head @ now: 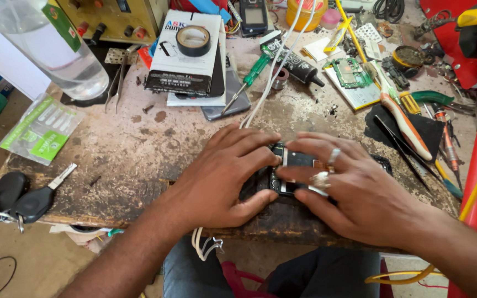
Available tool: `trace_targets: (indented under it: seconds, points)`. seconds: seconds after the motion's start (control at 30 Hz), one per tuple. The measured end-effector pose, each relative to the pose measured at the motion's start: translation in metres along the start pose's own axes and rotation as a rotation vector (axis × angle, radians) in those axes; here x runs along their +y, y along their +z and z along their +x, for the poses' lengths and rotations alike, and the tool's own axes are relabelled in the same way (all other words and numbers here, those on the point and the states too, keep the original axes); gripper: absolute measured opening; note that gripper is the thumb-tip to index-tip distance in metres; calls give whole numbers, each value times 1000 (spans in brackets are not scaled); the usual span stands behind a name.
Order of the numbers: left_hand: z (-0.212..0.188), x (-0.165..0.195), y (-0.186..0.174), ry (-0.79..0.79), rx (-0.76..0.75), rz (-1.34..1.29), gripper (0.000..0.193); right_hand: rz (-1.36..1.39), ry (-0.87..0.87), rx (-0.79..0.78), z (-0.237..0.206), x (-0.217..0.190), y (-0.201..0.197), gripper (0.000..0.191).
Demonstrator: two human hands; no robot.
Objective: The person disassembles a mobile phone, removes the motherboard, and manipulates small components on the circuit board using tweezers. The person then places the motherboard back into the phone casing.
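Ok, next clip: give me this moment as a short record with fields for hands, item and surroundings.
left hand: left hand pressed flat on the phone
right hand: right hand with rings, fingers laid over the phone
item: opened phone, mostly covered by both hands
surface: worn workbench
nearby: tape roll, green screwdriver, car keys, plastic bottle

Workbench top [139,143]: worn wood, rough, matt, stained. Phone [296,165] under both hands: dark glossy plastic, exposed metal. At 12 o'clock from it, tape roll [193,40]: shiny black plastic, on a matt cardboard box [186,60]. At 10 o'clock, bottle [45,44]: clear glossy plastic. At 9 o'clock, car keys [23,201]: matt black plastic, metal blade.
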State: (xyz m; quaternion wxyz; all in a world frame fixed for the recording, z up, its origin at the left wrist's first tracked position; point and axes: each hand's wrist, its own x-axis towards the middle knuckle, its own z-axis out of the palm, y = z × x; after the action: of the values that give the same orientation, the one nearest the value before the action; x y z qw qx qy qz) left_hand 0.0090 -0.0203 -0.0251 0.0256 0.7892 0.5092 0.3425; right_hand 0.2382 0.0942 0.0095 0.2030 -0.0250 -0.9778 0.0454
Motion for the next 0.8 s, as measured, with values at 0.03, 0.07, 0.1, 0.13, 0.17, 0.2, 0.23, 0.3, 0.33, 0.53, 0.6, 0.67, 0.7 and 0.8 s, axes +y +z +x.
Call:
trace_targets:
  seconds: [0.03, 0.07, 0.1, 0.13, 0.17, 0.2, 0.23, 0.3, 0.33, 0.53, 0.6, 0.67, 0.7, 0.8]
  points:
    - [1, -1, 0, -4, -9, 5, 47, -10, 83, -1, -6, 2, -5, 37]
    - [1, -1, 1, -11, -19, 6, 47, -17, 167, -6, -15, 4, -13, 44]
    - [1, -2, 1, -17, -31, 7, 48, -24, 253, -11, -24, 6, -19, 51]
    - [1, -3, 0, -24, -38, -16, 49, -42, 290, -11, -32, 9, -23, 57]
    - [0, -3, 0, -32, -43, -41, 51, -61, 327, -13, -41, 12, -27, 63]
    - [1, -4, -1, -37, -50, -64, 52, -81, 365, -13, -50, 14, -28, 69]
    - [0, -4, -1, -43, -46, -82, 56, -86, 384, -11, -57, 16, -27, 77]
    - [-1, -4, -2, -56, -38, -119, 63, -95, 420, -7, -71, 18, -23, 93]
    - [0, -4, -1, -43, -43, -85, 63, -72, 429, 5, -77, 19, -23, 95]
    - [7, -2, -6, -22, -117, 136, 59, -82, 500, 48, -93, 24, -25, 98]
    - [13, -1, -8, -31, -165, 187, 58, -84, 516, 63, -94, 25, -29, 96]
    - [20, -2, -10, -56, -204, 200, 55, 3, 712, 127, -93, 26, -36, 67]
    - [23, -2, -12, -71, -223, 210, 54, 51, 807, 159, -92, 26, -38, 53]
    - [29, -3, -14, -81, -246, 204, 51, -47, 861, 224, -88, 25, -38, 28]
